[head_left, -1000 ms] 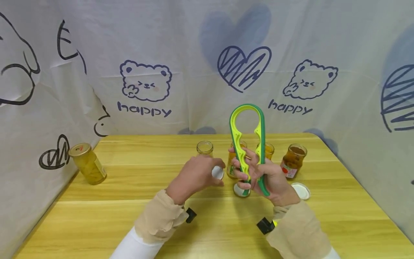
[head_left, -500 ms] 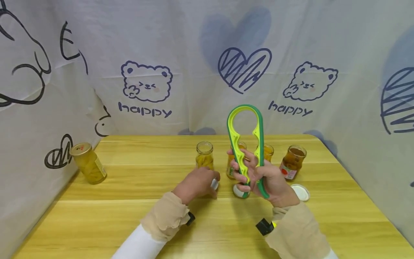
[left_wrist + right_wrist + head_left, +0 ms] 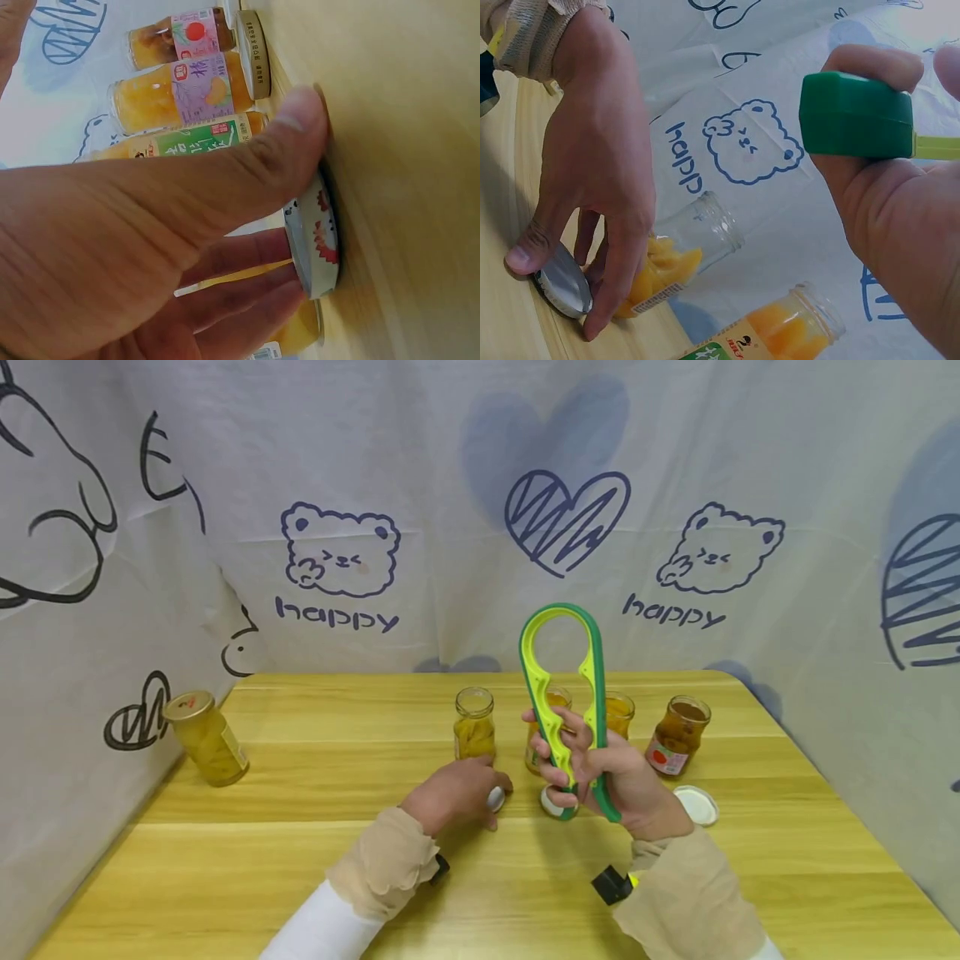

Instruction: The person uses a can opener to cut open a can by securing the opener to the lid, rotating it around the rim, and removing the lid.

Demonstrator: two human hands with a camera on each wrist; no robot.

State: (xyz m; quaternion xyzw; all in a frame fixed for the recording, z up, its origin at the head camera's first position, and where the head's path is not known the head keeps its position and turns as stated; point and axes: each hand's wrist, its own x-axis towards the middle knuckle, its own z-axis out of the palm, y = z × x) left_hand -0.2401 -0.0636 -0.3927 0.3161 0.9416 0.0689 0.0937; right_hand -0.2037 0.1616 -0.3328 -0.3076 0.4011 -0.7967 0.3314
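Note:
My left hand [image 3: 453, 793] pinches a metal jar lid [image 3: 496, 799] between thumb and fingers, low at the tabletop. In the left wrist view the lid [image 3: 315, 244] has a white rim with red marks. Just behind this hand stands an uncapped glass jar [image 3: 475, 735] of yellow fruit pieces. My right hand [image 3: 633, 785] grips a green and yellow jar opener [image 3: 597, 702] by its handles, with the loop pointing up. The right wrist view shows the green handle end of the opener [image 3: 855, 116] in the fingers.
Behind my right hand stand two uncapped jars of orange fruit, one with a green label [image 3: 534, 752], the other [image 3: 619, 710] partly hidden. An uncapped darker jar [image 3: 677, 735] stands right. Lids lie nearby, one white [image 3: 697, 806], another [image 3: 555, 802] partly covered. A capped jar [image 3: 206, 739] stands left.
My left hand has lowered the lid to the tabletop and moved toward me, uncovering the jar behind it. My right hand and the jar opener have shifted slightly left.

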